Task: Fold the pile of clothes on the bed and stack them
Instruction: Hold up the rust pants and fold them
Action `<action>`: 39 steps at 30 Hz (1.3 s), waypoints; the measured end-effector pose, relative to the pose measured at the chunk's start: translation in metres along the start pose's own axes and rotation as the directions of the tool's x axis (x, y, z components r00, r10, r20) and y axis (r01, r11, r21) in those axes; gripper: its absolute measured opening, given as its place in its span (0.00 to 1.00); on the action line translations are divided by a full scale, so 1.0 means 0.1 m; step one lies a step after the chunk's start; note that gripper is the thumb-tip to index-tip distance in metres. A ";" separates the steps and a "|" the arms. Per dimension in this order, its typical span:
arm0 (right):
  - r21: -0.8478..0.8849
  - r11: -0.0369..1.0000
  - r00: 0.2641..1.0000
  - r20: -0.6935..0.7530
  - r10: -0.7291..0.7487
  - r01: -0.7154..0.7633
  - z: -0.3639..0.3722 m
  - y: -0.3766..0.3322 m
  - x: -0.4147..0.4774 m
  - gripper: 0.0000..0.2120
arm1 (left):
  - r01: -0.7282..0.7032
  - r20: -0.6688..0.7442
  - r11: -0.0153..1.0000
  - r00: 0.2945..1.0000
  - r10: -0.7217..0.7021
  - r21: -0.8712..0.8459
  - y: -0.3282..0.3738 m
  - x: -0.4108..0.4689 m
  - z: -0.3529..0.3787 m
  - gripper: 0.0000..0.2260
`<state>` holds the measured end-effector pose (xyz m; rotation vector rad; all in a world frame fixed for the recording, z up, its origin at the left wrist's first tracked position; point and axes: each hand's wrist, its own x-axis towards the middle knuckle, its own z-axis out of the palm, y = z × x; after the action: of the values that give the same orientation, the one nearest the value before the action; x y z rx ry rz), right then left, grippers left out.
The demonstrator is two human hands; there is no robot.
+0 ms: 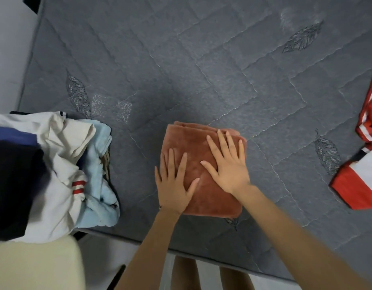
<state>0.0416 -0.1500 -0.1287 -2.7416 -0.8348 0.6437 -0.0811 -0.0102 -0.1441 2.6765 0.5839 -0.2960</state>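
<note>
Grey quilted mattress (pixel 201 70) filled most of the head view, its stitched diamond seams broken by several embroidered leaf motifs (pixel 302 38). Near the front edge, roughly in the middle, lay a rust-coloured plush cloth (pixel 210 203), folded into a thick rectangle with its layered edges showing along the far side. Both hands lay flat on it with fingers straight and spread, gripping nothing: the left hand (pixel 173 185) pressed on the near left part of the fold, its little finger reaching past the cloth's left border, and the right hand (pixel 229 168) pressed on the upper right part, fingertips close to the far edge. The 2 hands were just beside each other, the left thumb pointing toward the right wrist. At the left edge of the bed sat the unfolded pile of clothes (pixel 55 164): a white garment (pixel 61 141) with 2 short red stripes, a crumpled light blue cloth (pixel 97 189) against its right side, and a dark item (pixel 13 185) blurred at the frame's border. Well apart on the far right lay a red and white garment (pixel 361 185), cut off by the frame. A cream-coloured object (pixel 34 266), too blurred to identify, occupied the lower left corner, and the person's bare legs (pixel 185 273) showed below the mattress edge.
</note>
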 end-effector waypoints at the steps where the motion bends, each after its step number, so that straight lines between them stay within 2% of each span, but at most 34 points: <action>1: -0.030 1.000 1.000 0.027 0.006 -0.005 0.04 -0.02 0.08 0.34 | 0.020 0.011 1.000 1.000 -0.019 -0.017 -0.05 0.03 0.05 0.35; 4: -0.105 0.994 0.994 0.105 0.016 -0.004 0.01 -0.11 0.37 0.37 | 0.077 0.017 0.996 0.997 -0.076 -0.036 -0.09 0.16 0.08 0.35; 7: -0.031 1.000 0.985 0.175 0.000 0.005 -0.22 -0.13 0.59 0.42 | 0.096 -0.007 0.995 0.995 -0.096 -0.024 -0.10 0.12 0.04 0.36; 8: 0.008 1.000 0.981 0.192 -0.012 0.011 -0.30 -0.12 0.63 0.43 | 0.132 -0.020 0.991 0.991 -0.133 -0.027 -0.10 0.06 0.04 0.37; 10: 0.087 0.996 0.965 0.258 -0.037 0.015 -0.45 -0.08 0.70 0.46 | 0.304 -0.036 0.945 0.950 -0.310 -0.118 -0.05 -0.12 0.03 0.41; 12: 0.167 0.985 0.925 0.379 -0.021 -0.045 -0.51 -0.01 0.72 0.48 | 0.515 -0.020 0.798 0.836 -0.548 -0.312 0.07 -0.34 0.02 0.47; 14: 0.253 0.953 0.881 0.472 0.031 -0.170 -0.58 0.05 0.67 0.50 | 0.664 0.054 0.576 0.676 -0.735 -0.477 0.17 -0.55 -0.02 0.53; 15: 0.303 0.923 0.859 0.509 0.053 -0.236 -0.61 0.07 0.61 0.51 | 0.697 0.112 0.466 0.612 -0.783 -0.546 0.19 -0.64 -0.03 0.55; 16: 0.355 0.886 0.836 0.545 0.065 -0.300 -0.64 0.10 0.53 0.51 | 0.690 0.181 0.360 0.580 -0.795 -0.628 0.20 -0.71 -0.04 0.55; 18: 0.450 0.794 0.787 0.615 0.058 -0.410 -0.69 0.16 0.31 0.46 | 0.594 0.321 0.138 0.599 -0.734 -0.793 0.25 -0.79 -0.08 0.54; 20: 0.501 0.703 0.736 0.675 0.048 -0.505 -0.70 0.19 0.06 0.38 | 0.588 0.510 -0.085 0.609 -0.608 -0.804 0.37 -0.78 -0.15 0.49; 22: 0.522 0.606 0.692 0.719 0.065 -0.600 -0.64 0.22 -0.16 0.32 | 0.633 0.649 -0.236 0.569 -0.505 -0.738 0.47 -0.75 -0.20 0.41; 24: 0.524 0.510 0.642 0.763 0.074 -0.682 -0.56 0.25 -0.35 0.34 | 0.654 0.693 -0.280 0.540 -0.478 -0.703 0.45 -0.74 -0.23 0.39; 26: 0.516 0.399 0.587 0.806 0.074 -0.758 -0.50 0.27 -0.51 0.36 | 0.689 0.740 -0.307 0.512 -0.436 -0.657 0.34 -0.75 -0.31 0.44; 28: 0.533 0.302 0.575 0.816 0.066 -0.791 -0.52 0.20 -0.64 0.28 | 0.738 0.791 -0.314 0.478 -0.382 -0.598 0.22 -0.73 -0.42 0.51; 30: 0.566 0.207 0.589 0.805 0.071 -0.798 -0.54 0.11 -0.71 0.23 | 0.783 0.818 -0.276 0.460 -0.346 -0.558 0.13 -0.68 -0.58 0.49; 34: 0.629 0.075 0.634 0.771 0.067 -0.774 -0.72 -0.12 -0.80 0.28 | 0.822 0.832 -0.170 0.501 -0.240 -0.544 0.03 -0.51 -1.05 0.32; 36: 0.672 0.018 0.671 0.739 0.060 -0.741 -0.88 -0.25 -0.85 0.31 | 0.809 0.811 -0.119 0.547 -0.207 -0.576 0.01 -0.46 -1.32 0.28; 39: 0.726 -0.030 0.725 0.687 0.047 -0.687 -1.24 -0.52 -0.92 0.27 | 0.762 0.764 -0.089 0.625 -0.159 -0.642 0.02 -0.45 -1.78 0.22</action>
<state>0.0052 -0.1686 0.0288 -1.3390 0.4625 1.3787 -0.0985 0.0447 0.0305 0.8314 1.0972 -0.4968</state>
